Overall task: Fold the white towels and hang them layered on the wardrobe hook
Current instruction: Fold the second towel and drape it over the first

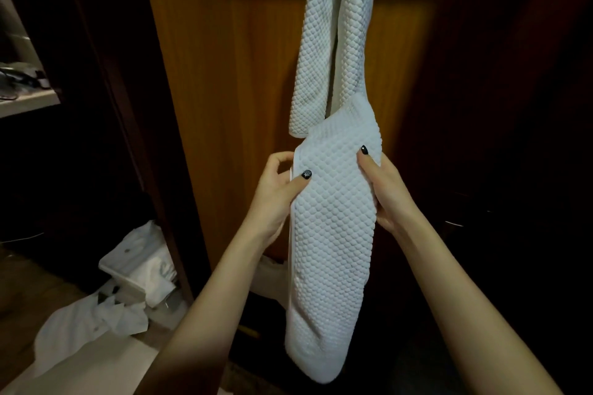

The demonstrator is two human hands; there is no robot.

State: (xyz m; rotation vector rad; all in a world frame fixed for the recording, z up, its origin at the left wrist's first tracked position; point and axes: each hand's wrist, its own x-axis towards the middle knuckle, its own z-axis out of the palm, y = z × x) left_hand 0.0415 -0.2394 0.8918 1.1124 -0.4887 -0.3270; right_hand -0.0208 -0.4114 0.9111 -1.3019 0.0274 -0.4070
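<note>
Pinching the long folded white towel (333,234) from both sides, two hands hold it upright by its upper part. The left hand (279,192) has its grip closed on the towel's left edge: the thumb, its nail painted dark, lies across the front face, and the fingers curl round the hem. The right hand (386,189) has its grip pressed onto the right edge in the same way, with the thumb on the front and the fingers hidden behind the cloth. Most of the towel hangs below the two grips and ends in a rounded fold. A short part stands above them, topped by a ribbed hem band. The cloth is thick, with a raised waffle pattern of small puffed diamonds, and layered edges show along its left side.

Just above this held towel, overlapped by its top hem, a second white waffle-textured towel (333,42) hangs in two strands from the top edge of the view; the hook itself is hard to make out. Behind the held towel stands the orange-brown wood-grain wardrobe panel (205,90). Down to the held towel's left, crumpled white cloths (93,324) lie on the floor. Far up to its left, a pale shelf (29,102) carries blurred dark items.
</note>
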